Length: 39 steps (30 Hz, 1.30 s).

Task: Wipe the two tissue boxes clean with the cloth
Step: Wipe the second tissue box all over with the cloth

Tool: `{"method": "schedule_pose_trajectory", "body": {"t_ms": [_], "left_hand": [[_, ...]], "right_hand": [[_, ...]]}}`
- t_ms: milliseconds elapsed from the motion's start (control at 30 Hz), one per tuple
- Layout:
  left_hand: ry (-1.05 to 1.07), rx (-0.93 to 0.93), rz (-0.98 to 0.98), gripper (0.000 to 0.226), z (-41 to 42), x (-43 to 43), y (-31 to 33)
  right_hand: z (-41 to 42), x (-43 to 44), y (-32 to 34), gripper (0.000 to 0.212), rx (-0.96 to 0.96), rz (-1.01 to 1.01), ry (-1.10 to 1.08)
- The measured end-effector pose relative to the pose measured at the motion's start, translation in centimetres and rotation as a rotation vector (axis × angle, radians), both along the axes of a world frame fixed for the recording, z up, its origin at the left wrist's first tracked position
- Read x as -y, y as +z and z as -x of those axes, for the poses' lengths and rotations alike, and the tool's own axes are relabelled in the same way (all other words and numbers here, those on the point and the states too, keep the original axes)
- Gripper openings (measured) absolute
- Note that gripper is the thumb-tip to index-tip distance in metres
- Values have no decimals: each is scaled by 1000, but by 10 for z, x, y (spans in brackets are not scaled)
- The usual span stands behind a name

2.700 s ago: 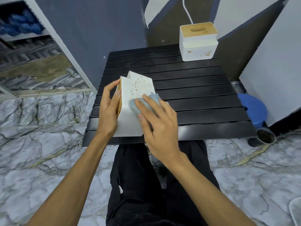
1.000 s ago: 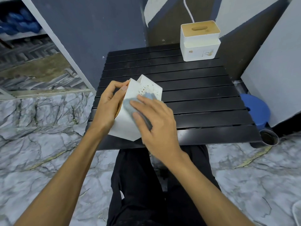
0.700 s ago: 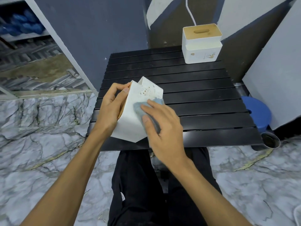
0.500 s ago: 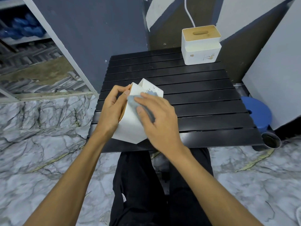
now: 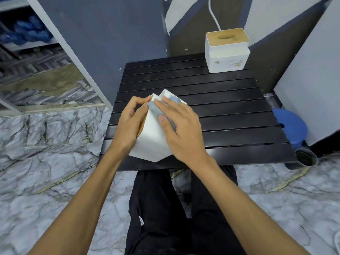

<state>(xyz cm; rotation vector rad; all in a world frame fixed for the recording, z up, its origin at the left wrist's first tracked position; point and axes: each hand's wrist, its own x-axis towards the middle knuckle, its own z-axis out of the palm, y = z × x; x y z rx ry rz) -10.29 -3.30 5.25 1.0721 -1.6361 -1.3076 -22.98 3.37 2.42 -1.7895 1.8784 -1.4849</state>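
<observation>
The left hand [image 5: 130, 124] curls round the near tissue box [image 5: 150, 140], gripping it tilted over the table [image 5: 230, 111] front edge. The right hand [image 5: 182, 131] lies flat, fingers straight, pressing the blue cloth [image 5: 154, 109] on the box's side. The cloth has slid up to the top corner, beside the left fingertips. The second tissue box [image 5: 227, 59] stands at the table's far end.

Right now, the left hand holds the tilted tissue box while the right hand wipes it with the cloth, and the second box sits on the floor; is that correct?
Not quite: in the head view the second box stands on the black table, far right corner, not on the floor. The rest holds.
</observation>
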Motion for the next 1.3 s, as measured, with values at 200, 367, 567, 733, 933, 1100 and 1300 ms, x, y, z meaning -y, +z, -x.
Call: {"method": "schedule_pose_trajectory", "body": {"t_ms": [200, 367, 567, 733, 933, 1100, 1300], "left_hand": [[-10, 10, -8, 12, 0, 2, -2], [-12, 22, 22, 13, 2, -1, 0], [-13, 44, 21, 16, 3, 0, -2], [-10, 39, 22, 19, 3, 0, -1], [-15, 25, 15, 12, -3, 3, -5], [62, -31, -1, 11, -3, 2, -4], [42, -66, 3, 11, -2, 0, -2]], "right_hand": [[2, -10, -10, 38, 56, -29, -43], [1, 6, -3, 40, -12, 10, 1], [20, 19, -11, 45, 61, -42, -51], [3, 0, -7, 38, 36, 6, -77], [13, 28, -5, 40, 44, -67, -64], [11, -8, -16, 37, 150, -100, -82], [-4, -14, -10, 38, -9, -36, -37]]}}
